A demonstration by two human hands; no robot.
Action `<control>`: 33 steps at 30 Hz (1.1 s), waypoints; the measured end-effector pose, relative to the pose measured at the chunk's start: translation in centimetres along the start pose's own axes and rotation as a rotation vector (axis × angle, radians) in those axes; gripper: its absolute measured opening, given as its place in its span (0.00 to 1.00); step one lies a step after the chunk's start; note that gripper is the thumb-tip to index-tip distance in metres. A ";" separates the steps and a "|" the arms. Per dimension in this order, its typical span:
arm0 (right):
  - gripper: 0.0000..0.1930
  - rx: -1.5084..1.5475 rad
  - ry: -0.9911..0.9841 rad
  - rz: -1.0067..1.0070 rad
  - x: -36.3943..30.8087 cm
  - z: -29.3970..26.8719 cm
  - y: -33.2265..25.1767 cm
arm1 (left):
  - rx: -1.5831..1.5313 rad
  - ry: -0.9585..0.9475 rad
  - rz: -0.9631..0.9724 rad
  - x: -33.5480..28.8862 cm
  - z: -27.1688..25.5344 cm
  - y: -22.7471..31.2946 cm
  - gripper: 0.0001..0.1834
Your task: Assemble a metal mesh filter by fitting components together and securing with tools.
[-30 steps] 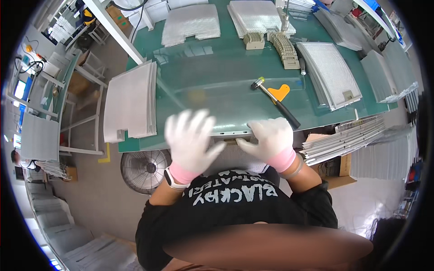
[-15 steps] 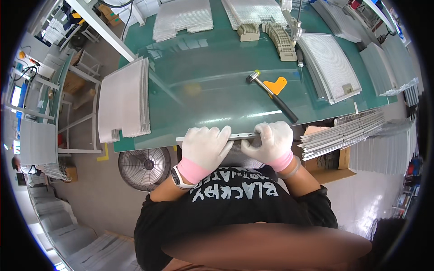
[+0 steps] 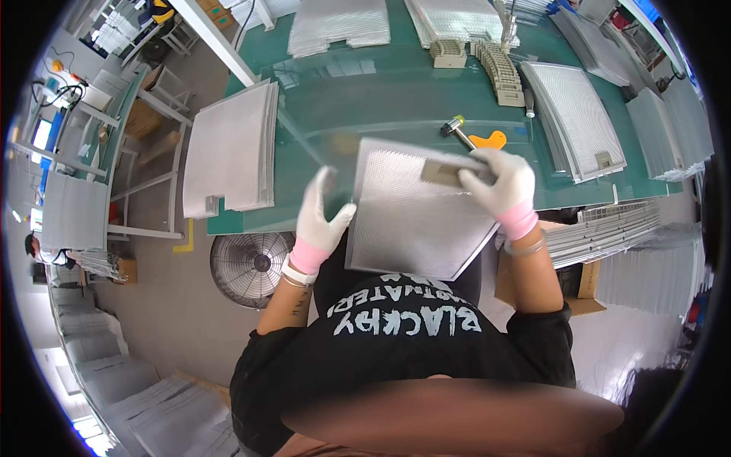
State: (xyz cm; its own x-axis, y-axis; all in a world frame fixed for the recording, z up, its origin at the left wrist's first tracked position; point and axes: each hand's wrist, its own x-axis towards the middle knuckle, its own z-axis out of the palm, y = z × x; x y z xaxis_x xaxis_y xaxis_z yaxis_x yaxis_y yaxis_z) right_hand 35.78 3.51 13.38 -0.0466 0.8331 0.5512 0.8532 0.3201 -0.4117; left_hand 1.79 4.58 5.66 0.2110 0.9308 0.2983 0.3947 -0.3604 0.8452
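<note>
A framed silver mesh filter panel (image 3: 411, 217) is tilted in front of my body at the front edge of the table. My right hand (image 3: 502, 186), in a white glove with a pink cuff, grips its upper right corner, beside a small grey rectangular patch. Off the panel's left edge, my left hand (image 3: 320, 217) is open, thumb and fingers apart, holding nothing. Just beyond the panel lie a small hammer (image 3: 455, 128) and an orange flat tool (image 3: 489, 140). The panel and my right hand hide the hammer's handle.
Stacked mesh sheets (image 3: 232, 145) lie at the left of the green table (image 3: 327, 122). More framed panels (image 3: 575, 118) are stacked at the right, by a screwdriver (image 3: 529, 103) and beige slotted blocks (image 3: 499, 72). A floor fan (image 3: 255, 266) stands below the left edge.
The panel was edge-on at the table edge between both hands; now its mesh face shows. My left hand has let go and moved left. My right hand has moved right and farther up.
</note>
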 end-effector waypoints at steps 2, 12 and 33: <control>0.13 0.135 -0.004 0.124 0.6 -0.3 1.5 | -0.361 -0.126 -0.278 -2.0 -0.2 -3.4 0.35; 0.12 0.382 0.054 0.502 -0.3 -0.6 10.4 | -1.198 -0.080 -0.286 -3.8 -0.2 -2.2 0.33; 0.10 0.722 0.258 0.558 -5.6 1.4 10.4 | -0.520 0.153 0.048 2.3 -0.3 9.1 0.15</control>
State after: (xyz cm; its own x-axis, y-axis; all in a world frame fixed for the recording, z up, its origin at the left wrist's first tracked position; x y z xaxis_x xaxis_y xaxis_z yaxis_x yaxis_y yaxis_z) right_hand 44.18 2.79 5.04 0.4609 0.8524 0.2468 0.1860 0.1791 -0.9661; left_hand 5.64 3.41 14.17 0.0697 0.9263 0.3703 -0.1152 -0.3612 0.9253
